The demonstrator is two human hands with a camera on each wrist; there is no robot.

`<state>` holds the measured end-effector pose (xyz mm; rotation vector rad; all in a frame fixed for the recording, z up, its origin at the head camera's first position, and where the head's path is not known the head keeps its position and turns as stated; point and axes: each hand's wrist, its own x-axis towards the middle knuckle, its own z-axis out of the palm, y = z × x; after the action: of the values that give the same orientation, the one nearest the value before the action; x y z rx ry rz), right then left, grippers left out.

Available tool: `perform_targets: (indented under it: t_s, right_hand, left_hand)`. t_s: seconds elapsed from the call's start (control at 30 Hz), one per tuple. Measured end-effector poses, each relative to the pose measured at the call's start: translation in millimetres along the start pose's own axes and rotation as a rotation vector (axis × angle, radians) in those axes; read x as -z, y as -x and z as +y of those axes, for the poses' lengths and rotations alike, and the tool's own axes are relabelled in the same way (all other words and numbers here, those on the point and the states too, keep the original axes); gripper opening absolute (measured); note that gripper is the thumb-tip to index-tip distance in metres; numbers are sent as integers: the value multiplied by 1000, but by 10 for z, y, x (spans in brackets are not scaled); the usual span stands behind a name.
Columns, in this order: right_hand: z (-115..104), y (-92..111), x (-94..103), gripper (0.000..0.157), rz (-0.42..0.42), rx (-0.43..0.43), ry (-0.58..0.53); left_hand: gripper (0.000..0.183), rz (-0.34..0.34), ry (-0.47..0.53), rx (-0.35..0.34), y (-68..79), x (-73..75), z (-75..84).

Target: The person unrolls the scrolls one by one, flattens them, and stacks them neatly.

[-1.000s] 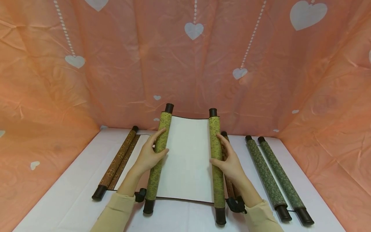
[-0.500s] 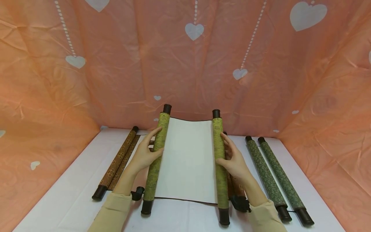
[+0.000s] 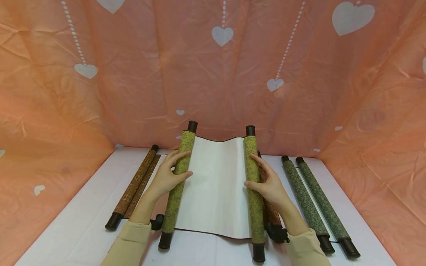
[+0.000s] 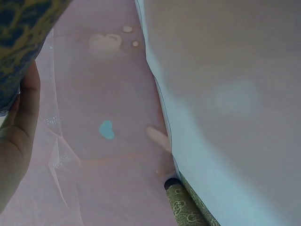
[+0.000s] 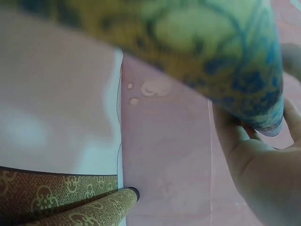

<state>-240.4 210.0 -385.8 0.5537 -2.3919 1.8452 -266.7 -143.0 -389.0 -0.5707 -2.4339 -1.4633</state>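
A yellow-green hanging scroll (image 3: 253, 210) is partly unrolled, its rollers capped in black at both ends. Between the rollers spans a blank white sheet (image 3: 216, 184), dipping in the middle. My left hand (image 3: 166, 178) grips the left roller about halfway up, with the thumb on its inner side. On the right roller, my right hand (image 3: 270, 186) keeps a similar hold. The scroll appears raised and overlaps a brown patterned scroll (image 3: 136, 179), whose right roller is mostly hidden behind it. In the right wrist view, the held roller (image 5: 197, 52) fills the top beside my fingers.
At the right a dark green patterned scroll (image 3: 304, 197) lies nearly closed on the white tabletop (image 3: 76, 207). A pink-orange cloth backdrop (image 3: 213, 81) with white hearts encloses the back and sides. Black wrist cameras (image 3: 277, 233) are strapped on both wrists.
The two rollers have drawn slightly farther apart, their lower ends shifting outward and toward me. The white sheet has gone from nearly flat to a clear dip. My thumbs have shifted over the rollers.
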Motion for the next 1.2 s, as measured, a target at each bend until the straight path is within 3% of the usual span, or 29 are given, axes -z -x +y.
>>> perform_targets:
  t_s: [0.4, 0.7, 0.97, 1.2]
  right_hand:
    - [-17, 16, 43, 82, 48, -24, 46]
    - [-50, 33, 113, 86, 37, -63, -5]
    - [-71, 20, 75, 82, 29, -65, -33]
    - [-38, 18, 71, 77, 26, -71, -33]
  left_hand:
    - [60, 51, -13, -12, -1, 26, -34]
    - [64, 24, 32, 3, 12, 69, -19]
    - [60, 0, 49, -83, 8, 55, -44]
    - [59, 0, 80, -34, 19, 58, -18]
